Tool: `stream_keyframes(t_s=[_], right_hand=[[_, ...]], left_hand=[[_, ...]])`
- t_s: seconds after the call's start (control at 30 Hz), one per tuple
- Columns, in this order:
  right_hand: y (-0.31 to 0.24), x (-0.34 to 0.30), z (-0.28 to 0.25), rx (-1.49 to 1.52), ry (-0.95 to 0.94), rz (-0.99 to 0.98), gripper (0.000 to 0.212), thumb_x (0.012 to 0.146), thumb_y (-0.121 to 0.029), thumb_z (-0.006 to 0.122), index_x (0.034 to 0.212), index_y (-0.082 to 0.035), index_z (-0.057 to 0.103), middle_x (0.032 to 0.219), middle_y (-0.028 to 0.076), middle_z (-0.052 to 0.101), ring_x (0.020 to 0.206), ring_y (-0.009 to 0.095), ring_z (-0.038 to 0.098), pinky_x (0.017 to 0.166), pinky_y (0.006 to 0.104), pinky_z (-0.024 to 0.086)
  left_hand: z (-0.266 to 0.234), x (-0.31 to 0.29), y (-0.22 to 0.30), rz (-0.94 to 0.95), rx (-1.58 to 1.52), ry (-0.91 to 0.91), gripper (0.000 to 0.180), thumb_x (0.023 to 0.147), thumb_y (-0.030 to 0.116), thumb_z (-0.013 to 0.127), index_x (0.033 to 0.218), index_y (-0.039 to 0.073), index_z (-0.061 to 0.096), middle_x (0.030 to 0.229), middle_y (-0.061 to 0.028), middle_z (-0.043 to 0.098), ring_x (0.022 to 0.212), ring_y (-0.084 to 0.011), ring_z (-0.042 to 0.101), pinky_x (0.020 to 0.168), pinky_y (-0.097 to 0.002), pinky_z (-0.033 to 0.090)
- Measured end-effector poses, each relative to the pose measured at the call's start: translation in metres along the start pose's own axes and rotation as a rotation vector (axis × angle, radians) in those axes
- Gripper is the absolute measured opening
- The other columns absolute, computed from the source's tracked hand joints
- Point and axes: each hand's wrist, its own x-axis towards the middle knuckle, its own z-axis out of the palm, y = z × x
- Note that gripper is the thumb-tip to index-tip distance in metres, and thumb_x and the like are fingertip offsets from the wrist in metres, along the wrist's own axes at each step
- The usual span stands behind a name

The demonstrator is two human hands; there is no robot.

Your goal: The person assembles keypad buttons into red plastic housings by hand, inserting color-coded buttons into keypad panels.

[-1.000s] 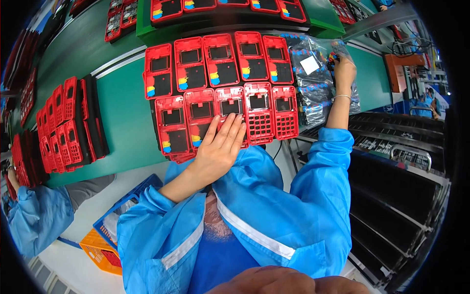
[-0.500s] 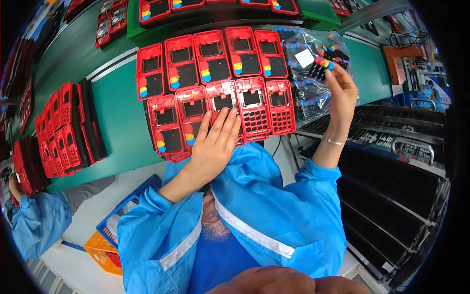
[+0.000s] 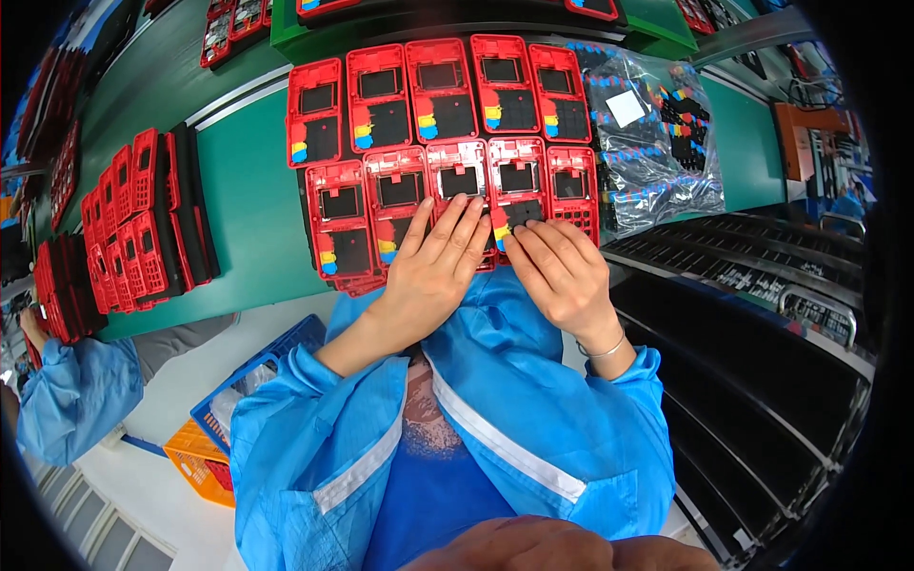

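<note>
Two rows of red phone-like housings (image 3: 501,71) lie in front of me, each with a small dark window; most hold a black keypad sheet with red, yellow and blue patches. My left hand (image 3: 427,271) lies flat over the lower part of the middle near-row housing (image 3: 457,162), fingers stretched out. On the housing to its right, my right hand (image 3: 564,276) rests its extended fingertips on a black keypad sheet (image 3: 524,210) and hides part of it. The rightmost near-row housing (image 3: 571,160) shows bare red key openings beside my fingers.
Right of the rows, a clear plastic bag (image 3: 657,171) holds more keypad sheets. Stacked red housings (image 3: 124,228) stand on the green table (image 3: 249,190) at left. A green tray (image 3: 381,38) borders the far side. A black rack (image 3: 752,381) stands right; another person's blue sleeve (image 3: 81,400) shows left.
My right hand has come down and left from above the bag, and the keypad sheet it held now lies in the fourth near-row housing. My left hand stays on the middle housing.
</note>
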Motion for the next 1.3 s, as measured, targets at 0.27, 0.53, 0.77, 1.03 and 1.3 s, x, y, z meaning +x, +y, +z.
stream_keyframes(t_s=[0.27, 0.53, 0.77, 1.03, 1.3], right_hand=[[0.001, -0.003, -0.001, -0.06, -0.02, 0.025, 0.033, 0.077, -0.011, 0.066, 0.107, 0.0, 0.075, 0.108, 0.011, 0.07, 0.098, 0.025, 0.068, 0.096, 0.042, 0.055], [0.011, 0.006, -0.011, -0.019, -0.058, -0.022, 0.034, 0.076, -0.011, 0.066, 0.106, 0.001, 0.074, 0.104, 0.01, 0.069, 0.095, 0.023, 0.067, 0.096, 0.0413, 0.053], [0.075, 0.011, -0.027, 0.229, 0.038, 0.193, 0.02, 0.079, -0.003, 0.075, 0.099, -0.005, 0.077, 0.094, 0.01, 0.076, 0.088, 0.03, 0.073, 0.081, 0.0441, 0.059], [0.314, -0.062, 0.031, -0.33, 0.049, 0.69, 0.023, 0.097, -0.017, 0.067, 0.114, -0.005, 0.075, 0.111, 0.023, 0.073, 0.1, 0.043, 0.071, 0.086, 0.0497, 0.057], [0.341, -0.064, 0.042, -0.401, -0.144, 0.868, 0.027, 0.098, -0.026, 0.067, 0.116, -0.008, 0.076, 0.103, 0.024, 0.074, 0.097, 0.042, 0.071, 0.084, 0.0491, 0.056]], left_hand=[[-0.001, 0.0, 0.001, -0.01, 0.035, -0.035, 0.05, 0.092, 0.016, 0.071, 0.138, 0.0, 0.062, 0.152, -0.0164, 0.055, 0.146, -0.0307, 0.048, 0.124, -0.0582, 0.028], [-0.006, 0.012, 0.007, 0.036, -0.11, 0.026, 0.065, 0.088, 0.023, 0.076, 0.144, -0.003, 0.056, 0.157, -0.0182, 0.049, 0.151, -0.0366, 0.04, 0.123, -0.0631, 0.026], [0.003, 0.026, 0.011, 0.103, -0.026, 0.031, 0.062, 0.092, 0.032, 0.069, 0.14, -0.005, 0.059, 0.148, -0.021, 0.057, 0.146, -0.0376, 0.046, 0.123, -0.062, 0.029], [0.01, 0.038, 0.017, 0.108, -0.09, -0.011, 0.053, 0.091, 0.018, 0.068, 0.137, -0.006, 0.059, 0.148, -0.0229, 0.054, 0.141, -0.0376, 0.049, 0.123, -0.0641, 0.027], [0.009, 0.042, 0.012, 0.08, -0.302, 0.04, 0.049, 0.084, 0.003, 0.062, 0.132, -0.007, 0.062, 0.138, -0.0205, 0.059, 0.128, -0.0346, 0.055, 0.123, -0.0646, 0.028]])
